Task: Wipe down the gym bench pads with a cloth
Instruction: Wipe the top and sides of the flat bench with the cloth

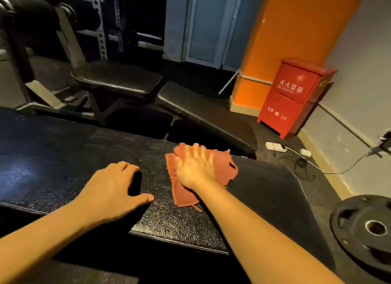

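While the right hand lies flat on a reddish cloth, fingers straight and spread, pressing it down on the black bench pad, the left hand rests on the same pad just to the left, apart from the cloth. Its fingers are bent with the tips on the surface, the thumb stretches out toward the cloth, and it holds nothing. The right hand is blurred. The cloth is rumpled and frayed at its edges and sits near the far edge of the pad, toward its right end. Beyond the bench stand two more black pads: a seat pad on a metal frame and a long pad lower down beside it. A red metal box with white writing stands on the floor against an orange pillar. A white power strip lies on the floor near the box, with cables running from it. A black weight plate lies flat on the floor to the right of the bench.
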The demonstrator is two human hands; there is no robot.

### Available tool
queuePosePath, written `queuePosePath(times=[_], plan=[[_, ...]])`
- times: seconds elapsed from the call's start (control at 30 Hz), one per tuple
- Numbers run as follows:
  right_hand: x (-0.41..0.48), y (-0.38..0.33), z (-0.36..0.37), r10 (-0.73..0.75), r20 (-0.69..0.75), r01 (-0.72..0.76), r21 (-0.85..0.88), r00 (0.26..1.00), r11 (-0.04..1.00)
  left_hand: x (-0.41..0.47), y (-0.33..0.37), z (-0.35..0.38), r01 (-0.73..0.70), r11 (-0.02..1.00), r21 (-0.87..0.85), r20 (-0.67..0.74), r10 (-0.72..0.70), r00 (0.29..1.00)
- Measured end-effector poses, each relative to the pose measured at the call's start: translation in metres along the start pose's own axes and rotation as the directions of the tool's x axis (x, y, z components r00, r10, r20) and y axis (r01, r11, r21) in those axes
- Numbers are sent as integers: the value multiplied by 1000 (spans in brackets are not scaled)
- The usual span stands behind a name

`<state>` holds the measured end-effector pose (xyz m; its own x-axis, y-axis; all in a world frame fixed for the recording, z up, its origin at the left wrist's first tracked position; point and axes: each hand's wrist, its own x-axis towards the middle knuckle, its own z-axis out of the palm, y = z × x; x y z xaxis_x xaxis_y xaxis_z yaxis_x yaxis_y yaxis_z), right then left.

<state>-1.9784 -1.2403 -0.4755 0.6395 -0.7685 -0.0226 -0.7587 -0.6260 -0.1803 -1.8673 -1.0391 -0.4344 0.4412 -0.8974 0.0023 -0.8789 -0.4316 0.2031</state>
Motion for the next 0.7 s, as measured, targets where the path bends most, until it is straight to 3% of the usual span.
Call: queuePosePath(times=[0.03, 0.1, 0.17, 0.2, 0.23, 0.3, 0.37, 0.4, 0.47, 0.53, 0.57, 0.6, 0.63, 0.7], plan=[[-2, -30, 2, -176, 47, 177, -13, 983, 984, -1, -8, -3, 29, 1000, -10, -3, -29, 1000], [-26, -56, 2, -504, 113, 509, -20, 856, 861, -1, -28, -12, 89, 995, -38, 24, -89, 996], [-50, -31, -5, -679, 95, 681, 11, 728, 732, -3, -50, -20, 128, 988, -90, 76, -121, 990], [-50, -6, -8, -665, 73, 667, 6, 743, 745, -6, -60, -22, 131, 984, -119, 93, -121, 988], [-39, 22, -9, -578, 35, 579, -28, 815, 815, -10, -70, -22, 114, 983, -142, 100, -101, 990], [1, 52, -11, -231, -31, 227, -96, 972, 969, -17, -81, -20, 58, 991, -123, 109, -45, 993], [32, 15, -4, 47, -35, -49, -75, 998, 996, -20, -86, -21, 1, 999, -48, 109, 4, 994], [33, -19, 5, 30, -21, -31, -61, 999, 998, -19, -89, -21, -14, 1000, -16, 105, 15, 994], [6, -81, 20, -265, 32, 266, -26, 964, 964, -16, -94, -26, -4, 999, 31, 99, 1, 995], [-40, -99, 15, -623, 87, 623, 21, 778, 782, -14, -101, -32, 26, 997, 67, 131, -35, 991], [-51, -89, 12, -719, 93, 720, 26, 689, 693, -14, -104, -36, 42, 996, 83, 154, -55, 987], [-41, -73, 11, -741, 107, 744, 17, 663, 668, -15, -107, -40, 50, 994, 97, 174, -67, 983], [-20, -61, 9, -697, 110, 702, -15, 709, 712, -16, -108, -41, 52, 993, 105, 199, -72, 977], [38, -53, 4, -443, 49, 445, -104, 895, 889, -17, -111, -42, 40, 995, 97, 249, -63, 967]])
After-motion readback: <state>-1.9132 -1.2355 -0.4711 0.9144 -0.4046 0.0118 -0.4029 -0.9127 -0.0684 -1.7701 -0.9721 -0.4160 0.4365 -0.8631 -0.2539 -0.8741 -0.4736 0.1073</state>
